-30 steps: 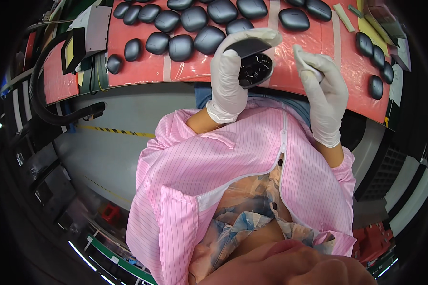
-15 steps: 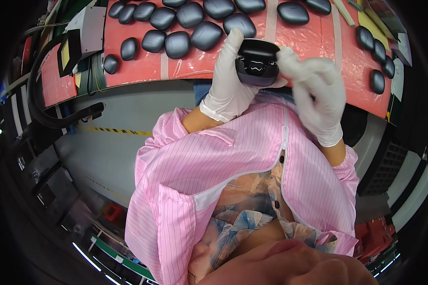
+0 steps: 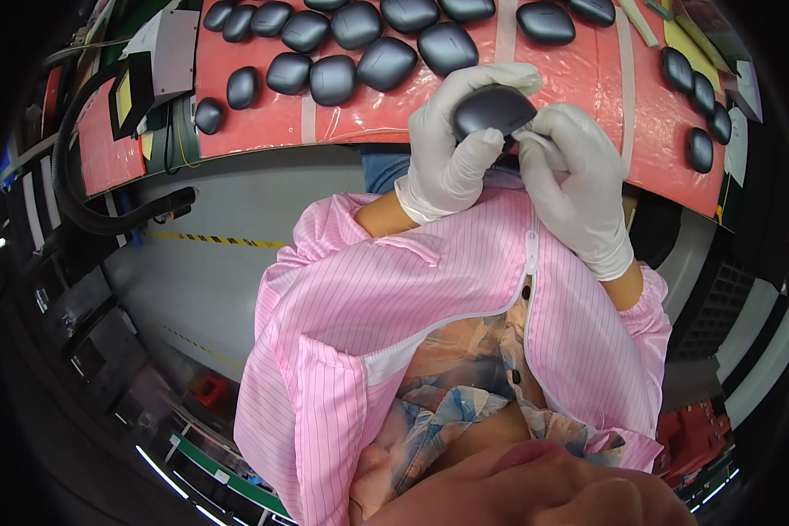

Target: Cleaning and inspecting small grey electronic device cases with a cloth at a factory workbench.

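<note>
A dark grey, rounded earbud charging case (image 3: 493, 112) is held just in front of the table's near edge, its smooth outer shell showing and no inside visible. My gloved left hand (image 3: 447, 153) wraps round it, thumb on the near side and fingers over the far side. At the case's right edge, my gloved right hand (image 3: 579, 175) has thumb and fingertips pinched together. Whatever lies between those fingertips is too small or hidden to name. Beyond my hands, several similar cases (image 3: 387, 63) lie on the red table covering.
The red table mat (image 3: 359, 123) has pale tape strips across it. More dark cases (image 3: 699, 150) sit at its right end. A grey box-like device (image 3: 168, 53) stands at the left, near a black flexible hose (image 3: 61, 175). Yellow-black tape (image 3: 215, 241) marks the floor.
The case was open, with its glossy black inside showing; now its outer shell faces up. My left hand has turned over it, and my right fingertips have come to its right edge.
</note>
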A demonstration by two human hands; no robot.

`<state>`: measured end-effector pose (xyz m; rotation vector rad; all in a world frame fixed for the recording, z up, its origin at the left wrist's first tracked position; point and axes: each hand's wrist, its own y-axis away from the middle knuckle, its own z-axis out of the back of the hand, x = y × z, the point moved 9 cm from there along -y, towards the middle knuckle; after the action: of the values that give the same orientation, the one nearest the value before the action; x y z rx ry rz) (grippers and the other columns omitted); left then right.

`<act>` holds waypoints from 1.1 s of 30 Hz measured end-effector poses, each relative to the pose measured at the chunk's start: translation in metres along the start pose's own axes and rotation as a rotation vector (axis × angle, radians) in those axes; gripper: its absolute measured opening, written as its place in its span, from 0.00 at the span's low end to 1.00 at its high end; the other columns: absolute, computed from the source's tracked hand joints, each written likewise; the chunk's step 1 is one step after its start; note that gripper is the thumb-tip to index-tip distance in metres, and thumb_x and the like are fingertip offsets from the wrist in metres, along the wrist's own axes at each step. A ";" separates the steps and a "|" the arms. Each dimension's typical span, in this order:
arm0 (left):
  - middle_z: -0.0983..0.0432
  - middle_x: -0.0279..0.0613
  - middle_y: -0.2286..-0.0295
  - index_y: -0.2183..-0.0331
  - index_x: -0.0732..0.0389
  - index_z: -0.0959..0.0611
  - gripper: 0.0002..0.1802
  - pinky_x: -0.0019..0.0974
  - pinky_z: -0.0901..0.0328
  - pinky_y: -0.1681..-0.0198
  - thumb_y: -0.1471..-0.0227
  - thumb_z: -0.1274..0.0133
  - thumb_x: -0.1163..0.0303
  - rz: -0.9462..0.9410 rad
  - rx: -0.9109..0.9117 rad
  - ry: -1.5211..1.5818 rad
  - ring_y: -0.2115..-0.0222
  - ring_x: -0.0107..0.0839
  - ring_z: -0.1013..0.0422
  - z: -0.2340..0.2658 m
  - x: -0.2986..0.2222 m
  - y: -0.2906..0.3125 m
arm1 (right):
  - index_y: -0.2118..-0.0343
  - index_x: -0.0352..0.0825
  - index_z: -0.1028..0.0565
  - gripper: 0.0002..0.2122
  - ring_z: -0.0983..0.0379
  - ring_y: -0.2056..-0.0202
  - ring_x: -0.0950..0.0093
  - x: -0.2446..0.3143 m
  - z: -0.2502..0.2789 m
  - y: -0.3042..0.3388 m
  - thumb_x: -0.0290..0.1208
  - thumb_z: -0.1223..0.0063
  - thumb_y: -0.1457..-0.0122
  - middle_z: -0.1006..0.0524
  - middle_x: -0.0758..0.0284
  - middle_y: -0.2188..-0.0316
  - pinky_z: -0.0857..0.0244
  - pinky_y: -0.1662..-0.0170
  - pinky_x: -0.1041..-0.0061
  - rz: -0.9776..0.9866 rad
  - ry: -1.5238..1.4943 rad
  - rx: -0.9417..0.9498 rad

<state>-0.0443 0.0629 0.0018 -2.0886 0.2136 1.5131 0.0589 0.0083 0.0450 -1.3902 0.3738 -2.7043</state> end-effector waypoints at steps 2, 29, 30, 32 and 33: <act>0.25 0.49 0.58 0.55 0.70 0.27 0.36 0.32 0.32 0.55 0.44 0.54 0.42 0.020 -0.023 0.069 0.58 0.34 0.27 0.002 0.005 0.001 | 0.67 0.28 0.25 0.04 0.33 0.70 0.81 -0.027 -0.018 0.001 0.18 0.49 0.46 0.27 0.70 0.71 0.37 0.67 0.81 -0.319 -0.505 0.165; 0.26 0.49 0.62 0.54 0.67 0.29 0.38 0.34 0.31 0.56 0.45 0.57 0.37 0.239 -0.010 0.470 0.64 0.32 0.27 -0.006 0.030 0.010 | 0.63 0.29 0.23 0.10 0.30 0.71 0.71 0.022 -0.024 -0.005 0.17 0.49 0.50 0.28 0.63 0.74 0.37 0.65 0.75 0.136 -0.245 0.149; 0.26 0.49 0.62 0.53 0.67 0.29 0.43 0.36 0.33 0.55 0.48 0.60 0.32 0.293 -0.011 0.452 0.63 0.34 0.27 -0.003 0.034 0.011 | 0.62 0.28 0.23 0.11 0.30 0.70 0.74 0.018 -0.023 -0.002 0.18 0.50 0.49 0.28 0.63 0.73 0.37 0.64 0.78 0.081 -0.414 0.248; 0.25 0.48 0.64 0.52 0.66 0.29 0.49 0.36 0.34 0.57 0.51 0.64 0.27 0.343 -0.027 0.379 0.63 0.33 0.28 0.004 0.034 0.006 | 0.60 0.26 0.24 0.09 0.27 0.63 0.75 -0.002 -0.010 0.002 0.17 0.53 0.44 0.25 0.63 0.69 0.33 0.56 0.79 -0.148 -0.608 0.032; 0.25 0.48 0.64 0.52 0.66 0.29 0.49 0.36 0.34 0.57 0.51 0.64 0.27 0.344 -0.028 0.378 0.63 0.33 0.28 0.004 0.033 0.005 | 0.60 0.25 0.24 0.09 0.27 0.63 0.76 -0.012 -0.006 0.006 0.17 0.53 0.42 0.25 0.63 0.69 0.33 0.56 0.80 -0.266 -0.640 -0.111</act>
<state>-0.0383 0.0675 -0.0311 -2.4415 0.7271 1.2873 0.0614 0.0055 0.0305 -2.3617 0.2989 -2.2443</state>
